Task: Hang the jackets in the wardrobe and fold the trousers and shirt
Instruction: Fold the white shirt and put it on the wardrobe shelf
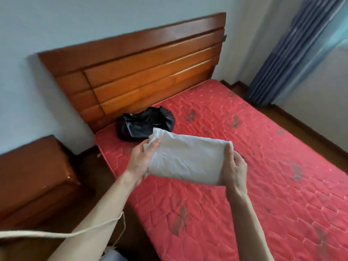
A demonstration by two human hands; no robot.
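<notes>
- Holding a folded white garment (pixel 188 159) above the red mattress (pixel 263 166); the folding step looks nearly finished, though whether this is the shirt or the trousers I cannot tell.
- Next move, likely: lay it flat on the mattress, perhaps beside the black garment (pixel 145 123) near the headboard (pixel 141 72).
- Left hand (pixel 140 162) and right hand (pixel 234 166) grip opposite ends, arms extended, fingers curled around the cloth.

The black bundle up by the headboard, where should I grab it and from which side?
Probably from the near side: the black bundle lies crumpled on the mattress against the headboard, which blocks the far side. Grip a raised fold on top. Both the left hand and right hand hold the folded white garment.
</notes>
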